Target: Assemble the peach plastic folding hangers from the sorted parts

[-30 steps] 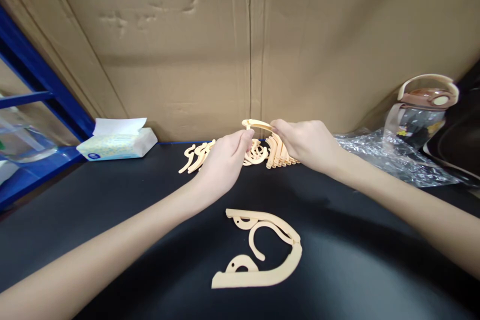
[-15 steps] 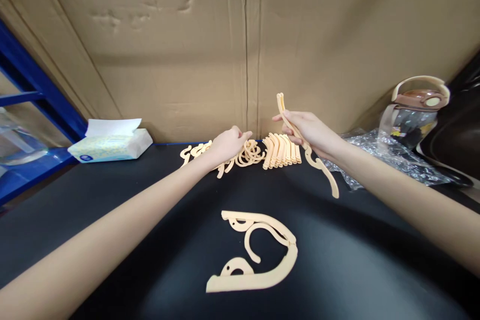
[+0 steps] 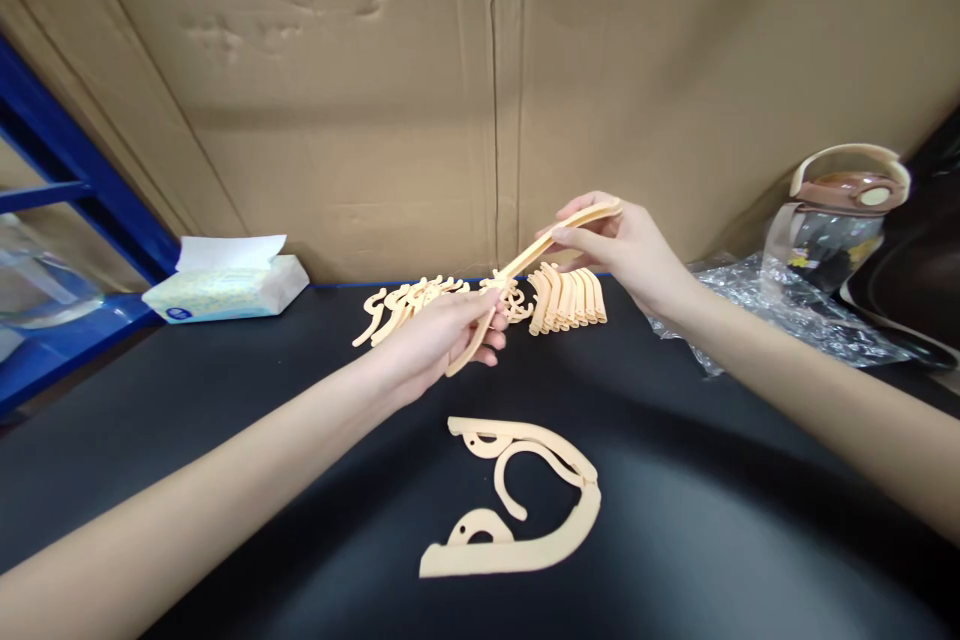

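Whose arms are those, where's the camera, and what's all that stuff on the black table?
There's no robot here! These are a person's own bare arms, seen from a camera worn on their head, looking forward and down.

The left hand and right hand both hold a cream, bent strip up above the table. Nearest the camera lies something like a folding hanger, with a curly hook. Farther back are hooked bits and a row of curved bars. At the left sits a tissue box; at the right are crinkly clear plastic and a bottle with a handle.
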A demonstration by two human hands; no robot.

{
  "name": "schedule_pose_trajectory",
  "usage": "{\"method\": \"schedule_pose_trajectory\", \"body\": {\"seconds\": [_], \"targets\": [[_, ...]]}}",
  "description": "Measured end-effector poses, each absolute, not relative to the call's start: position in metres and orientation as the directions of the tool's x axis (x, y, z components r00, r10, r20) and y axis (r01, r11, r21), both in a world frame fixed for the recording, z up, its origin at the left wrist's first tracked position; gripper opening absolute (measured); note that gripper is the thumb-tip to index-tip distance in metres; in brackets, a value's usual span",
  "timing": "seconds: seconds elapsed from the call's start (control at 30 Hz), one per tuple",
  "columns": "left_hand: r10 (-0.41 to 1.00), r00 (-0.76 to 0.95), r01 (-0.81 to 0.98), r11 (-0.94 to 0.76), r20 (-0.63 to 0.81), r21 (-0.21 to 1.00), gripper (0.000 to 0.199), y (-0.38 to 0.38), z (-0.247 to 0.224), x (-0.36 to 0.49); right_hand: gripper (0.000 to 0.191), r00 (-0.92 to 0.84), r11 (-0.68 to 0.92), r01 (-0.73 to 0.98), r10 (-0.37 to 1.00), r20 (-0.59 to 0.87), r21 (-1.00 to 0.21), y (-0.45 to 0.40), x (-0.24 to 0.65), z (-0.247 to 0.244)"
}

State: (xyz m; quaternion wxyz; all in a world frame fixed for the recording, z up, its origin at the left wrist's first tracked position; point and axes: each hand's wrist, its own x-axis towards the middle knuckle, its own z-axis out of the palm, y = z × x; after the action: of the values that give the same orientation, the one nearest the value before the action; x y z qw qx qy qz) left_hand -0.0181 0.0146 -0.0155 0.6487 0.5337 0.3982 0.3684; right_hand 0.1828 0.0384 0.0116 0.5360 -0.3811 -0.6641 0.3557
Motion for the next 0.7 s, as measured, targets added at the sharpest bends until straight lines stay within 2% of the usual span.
{"method": "schedule_pose_trajectory", "body": {"seconds": [0.07, 0.13, 0.23, 0.3, 0.37, 0.43, 0.47, 0.53, 0.57, 0.6, 0.67, 0.7], "targets": [[0.940, 0.334, -0.081, 0.105, -0.072, 0.991, 0.020, 0.016, -0.014, -0.023, 0.020, -0.150, 0.517, 0.327, 0.855, 0.497, -0.791, 0.039, 0.187, 0.013], [0.961, 0.273, -0.093, 0.065, -0.037, 0.994, 0.018, 0.016, -0.011, -0.026, 0.019, -0.181, 0.545, 0.529, 0.821, 0.541, -0.651, 0.039, 0.189, 0.012], [0.962, 0.274, -0.063, 0.036, -0.018, 0.997, 0.018, 0.010, -0.008, -0.023, 0.017, -0.289, 0.520, 0.795, 0.777, 0.559, -0.311, 0.033, 0.184, 0.007], [0.941, 0.339, -0.032, 0.033, -0.020, 0.999, 0.020, 0.004, -0.007, -0.020, 0.021, -0.424, 0.544, 0.836, 0.726, 0.541, -0.075, 0.026, 0.177, 0.002], [0.921, 0.388, -0.008, 0.051, -0.043, 0.999, 0.025, -0.002, -0.006, -0.017, 0.026, -0.557, 0.581, 0.802, 0.647, 0.521, 0.136, 0.017, 0.169, -0.002], [0.916, 0.393, 0.005, 0.083, -0.078, 0.997, 0.030, -0.005, -0.006, -0.015, 0.027, -0.638, 0.578, 0.764, 0.605, 0.476, 0.289, 0.009, 0.162, -0.003], [0.917, 0.388, 0.015, 0.098, -0.097, 0.995, 0.031, -0.006, -0.006, -0.014, 0.026, -0.649, 0.564, 0.758, 0.611, 0.452, 0.326, 0.006, 0.159, -0.003], [0.922, 0.373, 0.048, 0.097, -0.108, 0.994, 0.034, -0.008, -0.007, -0.013, 0.025, -0.626, 0.549, 0.779, 0.657, 0.419, 0.303, 0.004, 0.156, -0.003], [0.930, 0.358, 0.067, 0.065, -0.084, 0.996, 0.035, -0.009, -0.009, -0.012, 0.024, -0.597, 0.556, 0.799, 0.691, 0.408, 0.228, 0.005, 0.156, -0.003], [0.939, 0.341, 0.088, 0.005, -0.035, 0.996, 0.035, -0.009, -0.011, -0.011, 0.023, -0.563, 0.576, 0.812, 0.728, 0.391, 0.097, 0.007, 0.156, -0.003], [0.945, 0.315, 0.148, -0.141, 0.089, 0.979, 0.036, -0.009, -0.015, -0.010, 0.028, -0.482, 0.581, 0.758, 0.805, 0.346, -0.296, 0.017, 0.161, -0.004], [0.943, 0.306, 0.194, -0.198, 0.132, 0.961, 0.037, -0.007, -0.017, -0.010, 0.033, -0.431, 0.536, 0.677, 0.844, 0.320, -0.503, 0.024, 0.166, -0.005]]}}
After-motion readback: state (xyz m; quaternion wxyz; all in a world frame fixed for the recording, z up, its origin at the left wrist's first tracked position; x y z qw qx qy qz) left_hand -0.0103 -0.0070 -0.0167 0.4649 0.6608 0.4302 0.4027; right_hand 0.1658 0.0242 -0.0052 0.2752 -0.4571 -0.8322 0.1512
